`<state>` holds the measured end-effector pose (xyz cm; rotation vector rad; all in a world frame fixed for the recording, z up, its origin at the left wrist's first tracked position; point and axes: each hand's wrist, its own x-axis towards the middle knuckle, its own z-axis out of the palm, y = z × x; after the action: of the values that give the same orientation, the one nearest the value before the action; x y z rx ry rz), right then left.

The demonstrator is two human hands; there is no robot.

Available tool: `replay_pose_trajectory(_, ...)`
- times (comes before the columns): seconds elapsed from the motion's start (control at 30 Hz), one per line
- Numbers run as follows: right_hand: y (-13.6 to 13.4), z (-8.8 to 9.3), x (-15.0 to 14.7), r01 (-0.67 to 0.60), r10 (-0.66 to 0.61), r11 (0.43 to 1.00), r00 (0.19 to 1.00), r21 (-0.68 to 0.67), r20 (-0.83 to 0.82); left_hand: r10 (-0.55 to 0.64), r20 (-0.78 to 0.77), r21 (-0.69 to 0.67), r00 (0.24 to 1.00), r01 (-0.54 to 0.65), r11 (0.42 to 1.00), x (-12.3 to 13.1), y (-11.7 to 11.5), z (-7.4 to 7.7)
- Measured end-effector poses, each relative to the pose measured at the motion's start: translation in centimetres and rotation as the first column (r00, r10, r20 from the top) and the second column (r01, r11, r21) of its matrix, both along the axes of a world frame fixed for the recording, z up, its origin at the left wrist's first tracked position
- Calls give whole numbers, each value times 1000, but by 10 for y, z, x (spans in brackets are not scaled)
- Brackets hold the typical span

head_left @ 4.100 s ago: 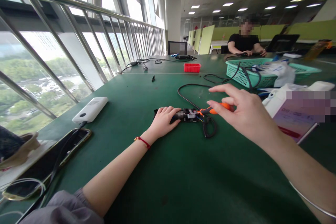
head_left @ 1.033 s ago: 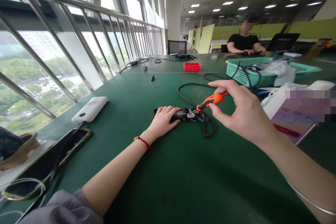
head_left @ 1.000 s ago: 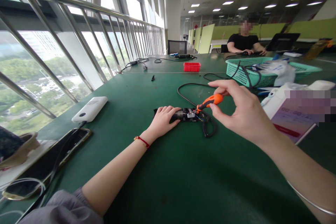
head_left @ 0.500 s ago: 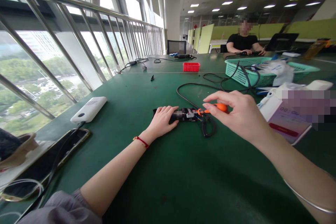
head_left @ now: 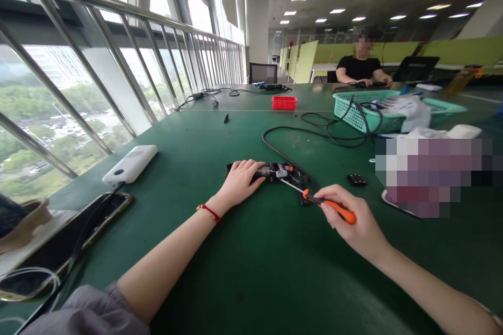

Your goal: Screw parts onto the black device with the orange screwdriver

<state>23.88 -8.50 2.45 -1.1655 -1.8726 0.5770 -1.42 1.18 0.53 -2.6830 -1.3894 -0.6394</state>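
Observation:
My left hand [head_left: 242, 182] is wrapped over a black cylindrical device [head_left: 267, 171] lying on the green table, its fingers closed round the left part of the body. The device's right part is uncovered and shows coloured wires and a small grey piece; a black cable runs from it. My right hand [head_left: 351, 220] grips a screwdriver [head_left: 340, 210] by its orange and black handle. The thin shaft slants up to the left, its tip at the grey piece; whether it touches is too small to tell.
A small black part [head_left: 357, 179] lies right of the device. Beyond stand a red tray [head_left: 284, 103] and a turquoise basket [head_left: 353, 118] with bags and cable. At left are a white power bank [head_left: 131, 164] and a phone [head_left: 66, 243]. A person [head_left: 358, 69] sits across the table.
My right hand has moved down and closed round the screwdriver handle, which now tilts toward me. The small black part at right has come into view. My left hand stays on the device.

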Motion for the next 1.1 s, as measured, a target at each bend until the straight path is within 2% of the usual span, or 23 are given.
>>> replay_pose_trajectory(0.1, 0, -11, 5, 58, -54, 997, 996, 60, -67, 2, -4, 11, 1000, -2, 1000, 0, 0, 0)
replay_pose_trajectory(0.2, 4, -13, 9, 154, -134, 984, 972, 92, -192, -3, 8, 14, 1000, 3, 1000, -1, 1, 0)
replay_pose_trajectory(0.27, 7, -13, 12, 174, -151, 982, 961, 81, -233, -8, 19, 16, 1000, 7, 1000, -1, 0, 0)
replay_pose_trajectory(0.9, 6, -15, 12, 127, -116, 991, 970, 38, -215, -5, 20, 55, 1000, 4, 999, 1, -2, 2)
replay_pose_trajectory(1.1, 5, -14, 14, 148, -124, 983, 971, 106, -204, 9, -7, 94, 1000, -9, 995, 2, -4, 3)
